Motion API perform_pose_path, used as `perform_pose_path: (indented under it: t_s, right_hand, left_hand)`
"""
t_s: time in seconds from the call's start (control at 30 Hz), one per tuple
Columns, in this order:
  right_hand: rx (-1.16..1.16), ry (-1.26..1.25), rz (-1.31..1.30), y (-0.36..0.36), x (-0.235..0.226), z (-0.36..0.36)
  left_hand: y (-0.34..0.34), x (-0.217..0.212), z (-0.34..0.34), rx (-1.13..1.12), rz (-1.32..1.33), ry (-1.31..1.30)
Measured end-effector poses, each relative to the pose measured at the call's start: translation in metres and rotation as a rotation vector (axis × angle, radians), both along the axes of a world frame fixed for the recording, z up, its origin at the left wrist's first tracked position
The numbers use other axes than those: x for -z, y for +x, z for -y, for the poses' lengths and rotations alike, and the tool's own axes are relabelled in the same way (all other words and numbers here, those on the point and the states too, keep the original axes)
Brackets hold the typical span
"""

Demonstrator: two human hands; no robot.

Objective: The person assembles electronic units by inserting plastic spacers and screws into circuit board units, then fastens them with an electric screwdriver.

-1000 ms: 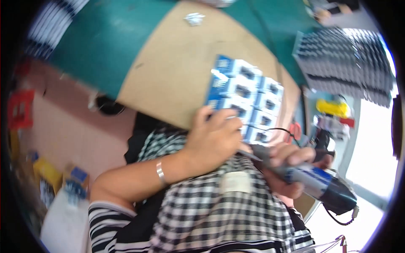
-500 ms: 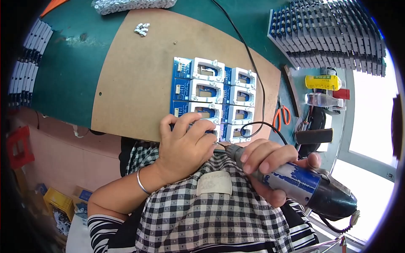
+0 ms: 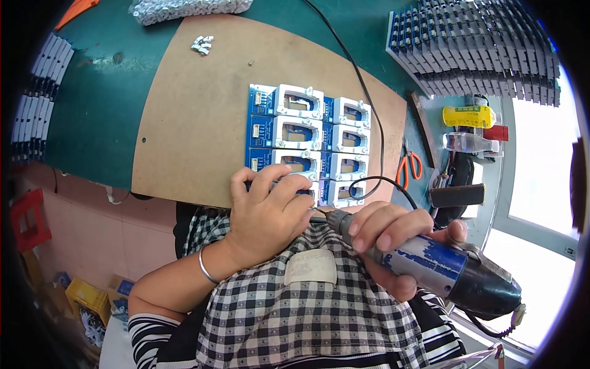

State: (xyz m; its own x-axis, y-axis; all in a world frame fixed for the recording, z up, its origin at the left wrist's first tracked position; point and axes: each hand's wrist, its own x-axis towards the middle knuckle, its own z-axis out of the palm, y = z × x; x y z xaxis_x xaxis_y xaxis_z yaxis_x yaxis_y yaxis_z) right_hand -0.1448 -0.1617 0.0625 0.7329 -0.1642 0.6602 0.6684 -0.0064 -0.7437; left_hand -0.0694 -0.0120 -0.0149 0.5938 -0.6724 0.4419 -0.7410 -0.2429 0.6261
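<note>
Blue circuit boards (image 3: 260, 138) lie joined in a panel on the brown sheet, with white plastic frames (image 3: 298, 132) screwed onto them in two columns. My left hand (image 3: 270, 206) is curled over the panel's near end, its fingers pressing on the closest board and frame and hiding much of them. Wrapped round a worn blue-and-grey electric screwdriver (image 3: 424, 261) is my right hand (image 3: 393, 237). The screwdriver's bit points left at the near edge of the panel, close beside my left fingertips. Whether a screw sits at the tip is too small to tell.
Small white parts (image 3: 201, 45) lie on the brown sheet (image 3: 196, 111). A black cable (image 3: 344, 52) loops over the panel's right side. Orange-handled scissors (image 3: 409, 169), a yellow bottle (image 3: 468, 117) and a clear bottle (image 3: 470, 143) are on the right. Stacked boards (image 3: 473, 52) stand at far right.
The whole view has shifted slightly, so the panel and table appear a little to the left. Both hands and the screwdriver keep nearly the same pose at the near edge.
</note>
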Motion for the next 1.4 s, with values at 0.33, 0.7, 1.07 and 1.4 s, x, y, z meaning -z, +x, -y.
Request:
perform_pose_path:
  t_s: [0.33, 0.7, 1.07, 1.4]
  right_hand:
    - [0.033, 0.008, -0.014, 0.001, -0.001, -0.004]
    - [-0.009, -0.091, -0.162, 0.001, -0.012, 0.001]
    - [-0.214, -0.144, -0.299, 0.015, -0.023, 0.018]
    - [0.204, 0.587, -0.429, 0.010, -0.009, 0.051]
  left_hand:
    - [0.001, -0.001, 0.000, 0.010, -0.002, -0.001]
    - [0.002, 0.000, 0.001, 0.009, -0.013, 0.001]
    - [0.003, -0.001, 0.003, 0.019, 0.029, -0.027]
    - [0.002, -0.009, 0.002, 0.062, 0.036, 0.061]
